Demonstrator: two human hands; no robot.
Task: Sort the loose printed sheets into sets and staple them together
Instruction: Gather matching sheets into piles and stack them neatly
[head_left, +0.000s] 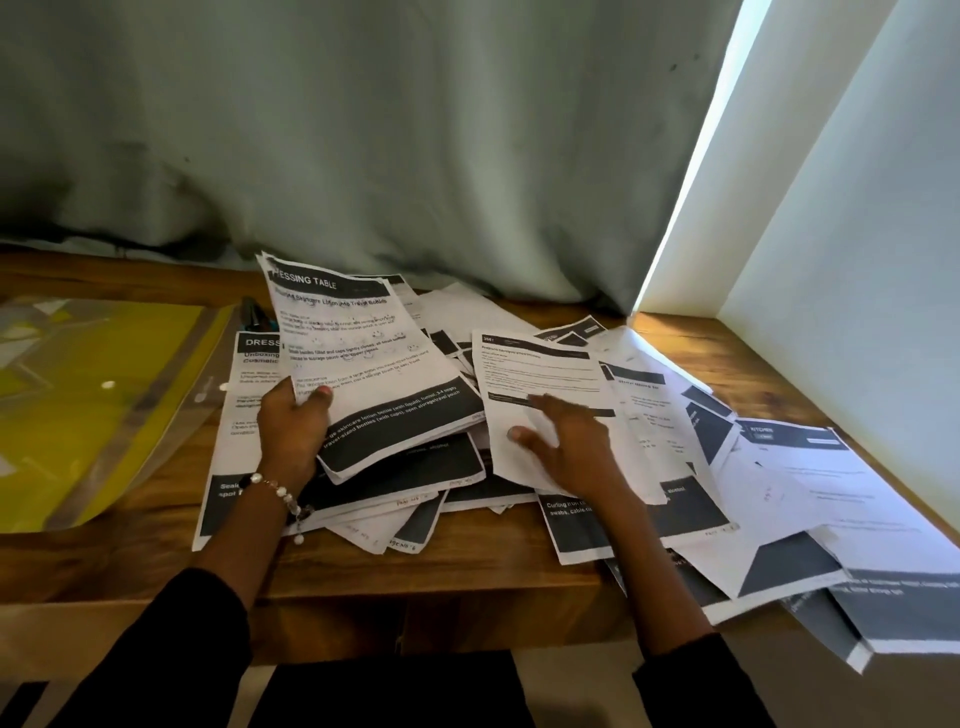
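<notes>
My left hand (291, 421) grips a small bundle of printed sheets (374, 358) headed "DRESSING TABLE", lifted and tilted above the pile. My right hand (566, 447) lies with spread fingers on a single white sheet (540, 395) that has a dark header bar. Under and around both hands spreads a loose heap of printed sheets (675, 483) with black bands, fanning out to the right over the wooden table (467, 571). Another "DRESS..." sheet (244, 415) lies flat under my left wrist. I see no stapler.
A yellow plastic folder (93, 395) lies at the left of the table. A dark pen-like object (254, 314) sits behind the pile. A grey curtain (363, 130) hangs behind, and a white wall (857, 234) bounds the right. Sheets overhang the front right edge.
</notes>
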